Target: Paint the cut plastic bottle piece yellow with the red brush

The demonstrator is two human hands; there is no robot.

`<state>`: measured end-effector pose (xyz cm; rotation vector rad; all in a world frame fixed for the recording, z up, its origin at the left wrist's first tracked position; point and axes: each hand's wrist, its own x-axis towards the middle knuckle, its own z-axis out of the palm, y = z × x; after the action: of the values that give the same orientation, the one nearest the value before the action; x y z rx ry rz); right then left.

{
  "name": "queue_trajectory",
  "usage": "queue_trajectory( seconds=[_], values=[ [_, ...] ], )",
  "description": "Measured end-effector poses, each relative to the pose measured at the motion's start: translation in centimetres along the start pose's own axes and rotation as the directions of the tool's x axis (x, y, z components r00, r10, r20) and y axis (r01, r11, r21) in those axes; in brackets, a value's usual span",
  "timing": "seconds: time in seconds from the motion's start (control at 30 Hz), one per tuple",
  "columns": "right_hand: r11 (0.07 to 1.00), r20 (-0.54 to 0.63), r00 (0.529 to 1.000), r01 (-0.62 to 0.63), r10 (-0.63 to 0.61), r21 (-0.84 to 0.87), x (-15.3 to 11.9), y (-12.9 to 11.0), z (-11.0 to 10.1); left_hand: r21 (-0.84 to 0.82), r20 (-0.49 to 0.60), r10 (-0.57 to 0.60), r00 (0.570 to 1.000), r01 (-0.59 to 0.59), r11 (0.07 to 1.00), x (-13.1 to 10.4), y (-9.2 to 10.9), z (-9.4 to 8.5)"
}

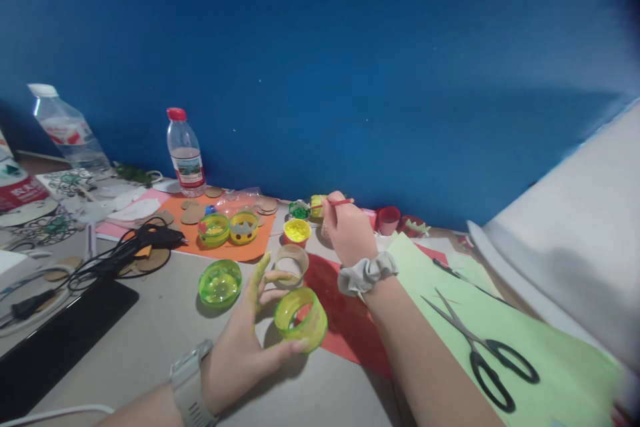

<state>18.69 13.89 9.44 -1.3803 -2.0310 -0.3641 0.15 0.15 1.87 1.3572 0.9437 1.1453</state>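
My left hand (250, 340), smeared with yellow-green paint, has its thumb and a finger around a yellow-green painted ring (301, 321). Farther forward, my right hand (347, 230) is closed on a thin red brush (341, 202), whose tip points left above the small paint pots. A pot of yellow paint (297, 231) stands just left of that hand, with a green paint pot (300, 211) behind it. Between the yellow pot and the painted ring is a pale round cup (292, 265). A green bowl-like piece (220, 284) lies left of my left hand.
Two decorated rings (243, 228) sit on orange paper (260, 243). Scissors (475, 340) lie on green paper (550, 347) at the right. A red-capped bottle (186, 157), black cables (107, 259) and a black phone-like slab (65, 340) are at the left. A blue wall (320, 80) stands behind.
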Motion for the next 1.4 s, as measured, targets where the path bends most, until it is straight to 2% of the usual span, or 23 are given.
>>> queue_trajectory(
  seconds=[0.5,0.9,1.13,1.4],
  values=[
    [0.994,0.108,0.989,-0.098,0.102,-0.042,0.2,-0.7,-0.1,0.006,0.016,0.007,1.000,-0.007,1.000,-0.1,-0.1,0.0],
    [0.978,0.189,0.960,-0.210,0.206,0.001,0.3,-0.5,-0.1,0.011,0.014,-0.004,1.000,0.004,1.000,0.0,0.2,0.0],
    [0.975,0.228,0.956,-0.206,0.183,0.079,0.4,-0.5,-0.5,0.001,0.010,-0.005,1.000,0.005,1.000,-0.1,-0.1,0.0],
    [0.971,0.279,0.951,-0.181,0.132,0.156,0.8,-1.0,-2.2,-0.006,0.016,-0.006,1.000,0.006,1.000,-0.1,0.0,-0.1]
  ],
)
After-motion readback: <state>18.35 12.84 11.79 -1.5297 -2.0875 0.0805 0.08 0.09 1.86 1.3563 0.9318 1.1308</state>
